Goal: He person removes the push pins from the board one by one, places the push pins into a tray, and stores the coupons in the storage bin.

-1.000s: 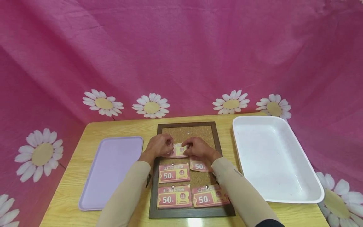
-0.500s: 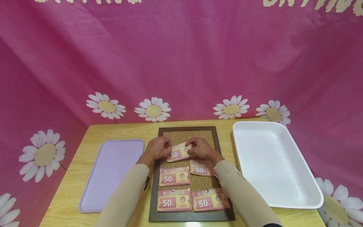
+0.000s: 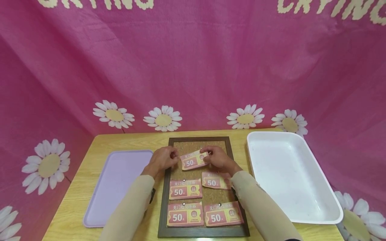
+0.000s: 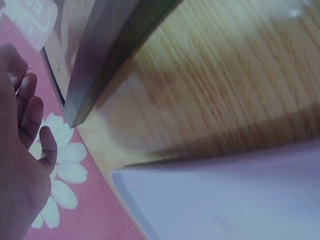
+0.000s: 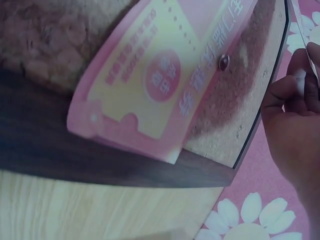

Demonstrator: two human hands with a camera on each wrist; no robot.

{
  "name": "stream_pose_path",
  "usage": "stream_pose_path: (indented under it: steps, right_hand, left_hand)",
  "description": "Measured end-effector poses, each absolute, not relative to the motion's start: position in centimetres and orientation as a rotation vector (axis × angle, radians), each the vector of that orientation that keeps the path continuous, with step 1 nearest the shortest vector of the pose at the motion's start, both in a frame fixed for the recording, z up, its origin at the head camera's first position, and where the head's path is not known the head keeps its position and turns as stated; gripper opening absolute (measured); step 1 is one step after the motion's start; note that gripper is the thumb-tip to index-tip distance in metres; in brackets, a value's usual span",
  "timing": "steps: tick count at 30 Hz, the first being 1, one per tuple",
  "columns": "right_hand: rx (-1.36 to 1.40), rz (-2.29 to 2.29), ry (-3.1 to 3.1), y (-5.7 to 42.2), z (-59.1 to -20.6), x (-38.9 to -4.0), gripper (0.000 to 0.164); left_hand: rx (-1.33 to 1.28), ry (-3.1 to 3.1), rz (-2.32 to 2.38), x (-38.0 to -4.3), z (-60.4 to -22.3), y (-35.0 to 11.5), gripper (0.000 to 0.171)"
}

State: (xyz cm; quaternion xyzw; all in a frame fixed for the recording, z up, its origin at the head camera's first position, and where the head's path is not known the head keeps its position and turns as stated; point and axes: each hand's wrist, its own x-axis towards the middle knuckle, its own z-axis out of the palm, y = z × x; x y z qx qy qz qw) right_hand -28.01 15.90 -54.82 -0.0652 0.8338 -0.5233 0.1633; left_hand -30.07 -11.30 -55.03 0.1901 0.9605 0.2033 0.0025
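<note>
My right hand (image 3: 220, 159) pinches the right end of a pink and yellow 50 coupon (image 3: 190, 163), held tilted over the upper part of a cork board (image 3: 178, 174). In the right wrist view that coupon is a thin edge at the fingers of my right hand (image 5: 295, 115). Just left of the coupon, my left hand (image 3: 163, 158) has its thumb and fingertips together. A thin needle, like a push pin's (image 4: 29, 68), sticks out from those fingertips in the left wrist view; its head is hidden. Below, several coupons hang on the board, one being a pinned coupon (image 3: 185, 189).
A lilac tray (image 3: 117, 187) lies left of the board on the wooden table (image 3: 72, 187). At the right stands a deep white tray (image 3: 289, 177). A round pin head (image 5: 224, 62) holds a coupon close below my right hand. Behind hangs a pink flowered cloth (image 3: 193, 67).
My left hand has come off the coupon and drawn left. The coupon, now in my right hand alone, has shifted right and tilted. The head view has tipped upward a little.
</note>
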Motion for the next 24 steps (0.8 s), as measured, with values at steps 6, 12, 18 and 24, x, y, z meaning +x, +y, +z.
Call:
stream_pose_path:
  steps: [6,12,18,24]
  right_hand:
    - [-0.239,-1.356,2.509,16.3,-54.1,-28.3,0.032]
    - [-0.280,-1.254,2.638,17.3,-53.8,-28.7,0.029]
    - [-0.295,-1.187,2.705,18.0,-53.4,-28.9,0.027]
    - [-0.347,-1.151,2.756,18.9,-53.0,-29.1,0.027]
  left_hand:
    - [0.575,3.021,0.609,-30.2,-54.6,-12.5,0.006]
    - [0.524,3.025,0.624,-30.0,-54.6,-13.4,0.006]
    - [0.454,3.027,0.623,-29.7,-54.6,-14.8,0.009]
    - [0.404,3.026,0.566,-29.7,-54.2,-16.3,0.012]
